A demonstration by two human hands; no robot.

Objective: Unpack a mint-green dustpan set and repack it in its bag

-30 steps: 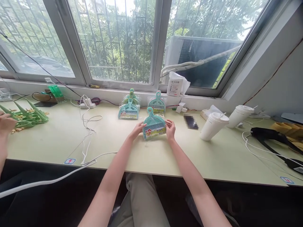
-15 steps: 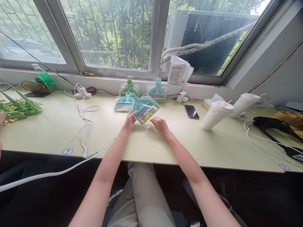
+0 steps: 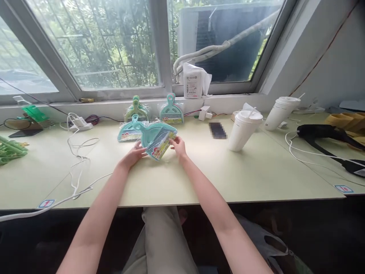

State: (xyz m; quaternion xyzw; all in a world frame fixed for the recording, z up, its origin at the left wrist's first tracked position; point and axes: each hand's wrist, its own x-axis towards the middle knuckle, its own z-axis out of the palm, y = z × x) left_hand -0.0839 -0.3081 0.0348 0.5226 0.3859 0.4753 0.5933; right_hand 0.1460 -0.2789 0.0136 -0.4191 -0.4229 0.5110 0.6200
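Observation:
A turquoise dustpan-and-brush set in clear wrap, with a colourful printed label, is tilted between my two hands above the table. My left hand grips its lower left side, the thumb partly hidden. On the right edge, by the label, the fingers of my right hand are closed. Just behind it stands another turquoise dustpan set, partly covered by the held one. Farther back, a green dustpan set and a third turquoise dustpan set lean near the sill wall.
Right of my hands lie a phone, blurred out, and two lidded white cups with straws. White cables run across the table's left side. A tissue pack stands on the sill. Green plastic parts are at far left.
My right hand has come onto the set's right edge, and the set has turned slightly. The view has swung right; another person's hand at the left edge is out of sight.

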